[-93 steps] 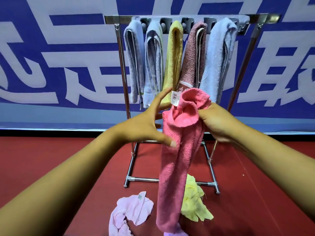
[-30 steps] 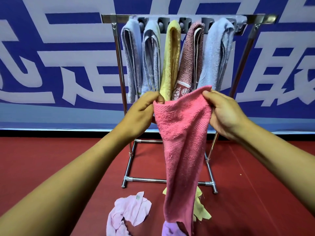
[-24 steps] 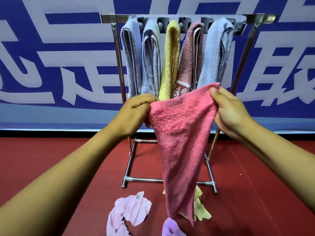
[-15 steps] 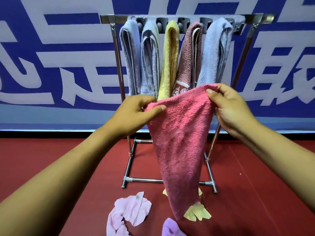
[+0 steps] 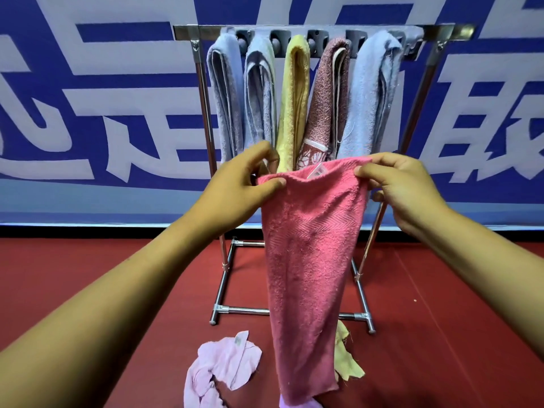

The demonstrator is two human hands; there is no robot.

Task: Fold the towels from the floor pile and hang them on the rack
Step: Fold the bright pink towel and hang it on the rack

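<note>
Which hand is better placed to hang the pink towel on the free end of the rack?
Probably the right hand: it pinches the pink towel below the rack's free right end. The left hand is under occupied slots.

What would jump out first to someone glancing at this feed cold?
The pink towel fills the centre, held up by its top edge: the left hand and right hand each pinch a corner, and it hangs down towards the red floor. Behind it the metal rack carries five folded towels side by side before a blue-and-white banner. A pale pink cloth and a yellow cloth lie crumpled by the rack's feet.
</note>
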